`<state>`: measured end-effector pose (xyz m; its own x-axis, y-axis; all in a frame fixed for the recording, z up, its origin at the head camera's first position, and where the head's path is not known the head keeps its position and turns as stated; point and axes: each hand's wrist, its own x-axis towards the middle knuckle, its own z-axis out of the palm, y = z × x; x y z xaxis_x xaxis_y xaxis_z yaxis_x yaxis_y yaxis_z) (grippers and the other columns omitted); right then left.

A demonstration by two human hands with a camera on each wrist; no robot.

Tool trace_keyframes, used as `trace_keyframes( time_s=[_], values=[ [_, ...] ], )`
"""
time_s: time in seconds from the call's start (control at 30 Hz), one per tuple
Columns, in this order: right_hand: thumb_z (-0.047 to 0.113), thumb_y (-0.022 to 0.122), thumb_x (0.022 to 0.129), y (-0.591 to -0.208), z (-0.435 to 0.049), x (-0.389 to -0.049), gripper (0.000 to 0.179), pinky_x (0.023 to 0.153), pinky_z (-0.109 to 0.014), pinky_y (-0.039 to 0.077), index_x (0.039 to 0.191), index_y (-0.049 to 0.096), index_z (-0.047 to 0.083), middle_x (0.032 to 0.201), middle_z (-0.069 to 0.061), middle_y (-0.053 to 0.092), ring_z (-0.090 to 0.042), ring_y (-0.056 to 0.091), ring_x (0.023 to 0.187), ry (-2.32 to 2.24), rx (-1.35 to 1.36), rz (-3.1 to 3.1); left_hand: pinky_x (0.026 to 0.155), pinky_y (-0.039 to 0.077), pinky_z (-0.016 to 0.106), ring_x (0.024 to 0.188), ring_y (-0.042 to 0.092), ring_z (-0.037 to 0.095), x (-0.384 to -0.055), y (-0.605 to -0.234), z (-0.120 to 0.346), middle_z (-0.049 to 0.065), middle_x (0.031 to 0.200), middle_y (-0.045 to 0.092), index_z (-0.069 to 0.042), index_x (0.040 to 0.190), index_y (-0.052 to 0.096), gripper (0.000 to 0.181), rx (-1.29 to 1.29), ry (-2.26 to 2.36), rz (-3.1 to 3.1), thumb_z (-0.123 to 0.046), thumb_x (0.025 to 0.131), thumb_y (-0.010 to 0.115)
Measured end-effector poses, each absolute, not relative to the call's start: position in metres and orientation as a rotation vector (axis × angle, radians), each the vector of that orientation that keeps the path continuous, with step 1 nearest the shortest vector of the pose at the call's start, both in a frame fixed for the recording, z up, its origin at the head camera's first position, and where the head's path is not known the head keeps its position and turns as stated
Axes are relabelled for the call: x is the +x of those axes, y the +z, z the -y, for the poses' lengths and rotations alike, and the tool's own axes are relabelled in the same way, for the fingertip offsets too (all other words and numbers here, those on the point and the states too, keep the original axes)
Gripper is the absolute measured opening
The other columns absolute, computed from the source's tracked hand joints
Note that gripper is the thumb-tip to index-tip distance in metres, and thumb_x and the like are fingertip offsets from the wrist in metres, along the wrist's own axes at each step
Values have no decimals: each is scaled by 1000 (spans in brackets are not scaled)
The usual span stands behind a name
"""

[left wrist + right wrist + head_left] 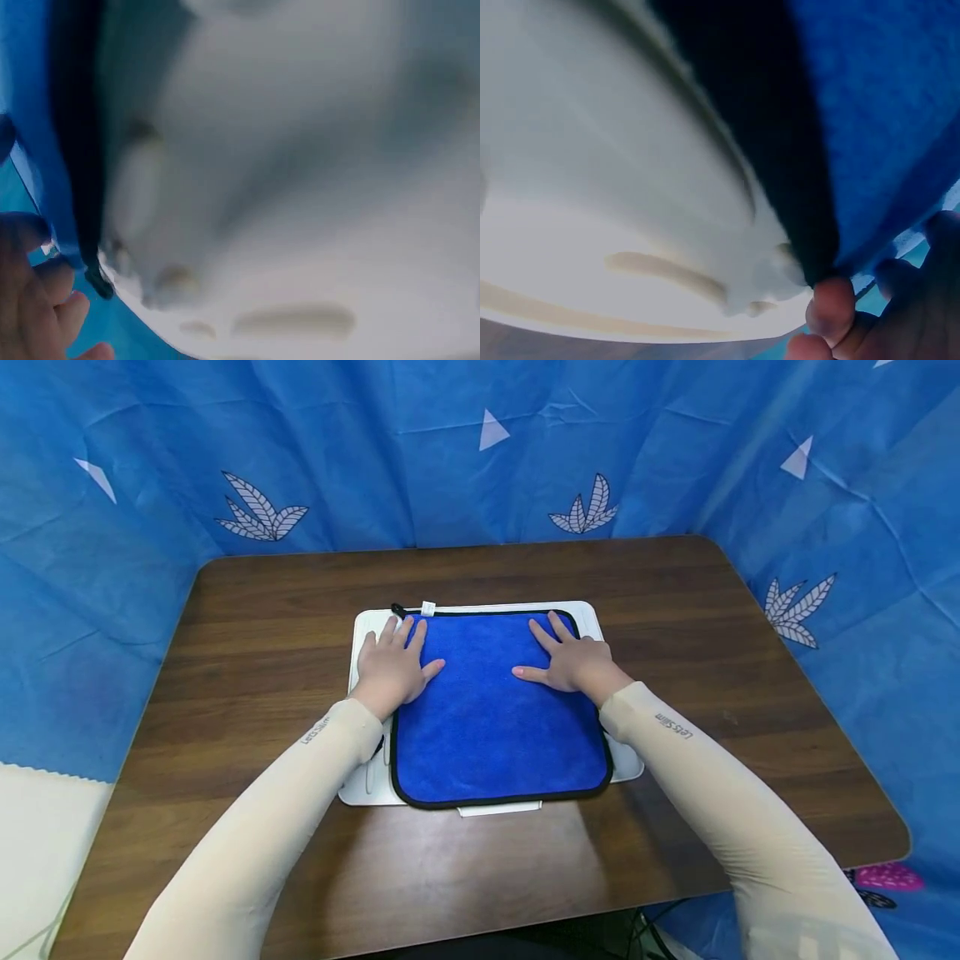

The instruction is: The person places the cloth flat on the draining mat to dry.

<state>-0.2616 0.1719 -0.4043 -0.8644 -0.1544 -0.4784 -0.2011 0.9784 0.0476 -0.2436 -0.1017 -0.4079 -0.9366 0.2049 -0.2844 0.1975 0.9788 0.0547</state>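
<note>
A blue towel (498, 727) with a black border lies spread over a white plastic board (627, 760), most of which it hides. My left hand (392, 670) rests on the towel's upper left edge, fingers spread and straight, partly over the board's bare margin. Across from it, my right hand (572, 662) lies with spread fingers on the towel's upper right part. In the left wrist view, fingers (45, 300) sit at the black-edged towel. The right wrist view has fingertips (831, 304) right at the black border (780, 150).
A black loop (398, 609) and a white tag (428, 608) stick out at the towel's top left. A white tab (499, 810) shows below its front edge. The brown wooden table (262, 635) carries everything; a blue patterned curtain (450, 468) stands behind it.
</note>
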Motion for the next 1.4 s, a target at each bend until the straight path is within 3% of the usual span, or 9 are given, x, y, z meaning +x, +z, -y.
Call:
trace_keyframes(
  time_s=[0.2,0.33,0.6,0.83,1.17,1.4],
  values=[
    [85,25,87,-402,-172,-257,98,104,-62,43,158,-13,30,168,-9,-13,-52,45,134,107,-285,-2644,123,9,59,156,4,35,-242,-409,98,12,167,14,-14,161,14,62,399,91,-2779,-43,107,24],
    [85,25,87,-400,-172,-255,98,103,-59,45,159,-13,30,168,-9,-13,-50,50,130,118,-283,-2649,124,3,57,156,0,34,-240,-411,96,13,168,9,-11,161,10,72,335,122,-2775,-55,105,20],
    [86,25,85,-398,-169,-253,99,101,-58,48,159,-12,31,168,-8,-12,-50,51,129,126,-285,-2681,125,1,55,156,-1,35,-233,-411,96,16,167,10,-8,160,8,98,257,-33,-2855,-78,93,24],
    [86,22,86,-404,-169,-244,96,100,-61,47,159,-9,32,169,-7,-11,-52,47,132,139,-315,-2761,125,9,54,156,3,34,-220,-410,92,16,167,9,-13,161,7,102,360,-49,-2871,-82,89,28],
    [79,21,92,-398,-164,-234,89,106,-65,40,160,-4,27,169,-9,-5,-53,35,140,151,-328,-2752,125,9,55,155,11,36,-212,-404,90,17,167,10,-16,161,8,95,389,-17,-2833,-77,92,32],
    [62,15,103,-376,-105,-244,68,121,-59,19,160,-4,30,169,2,-8,-33,6,156,200,-434,-2644,125,7,56,156,-1,33,-231,-382,58,8,169,0,-21,161,3,66,397,70,-2669,-47,106,29]
  ],
)
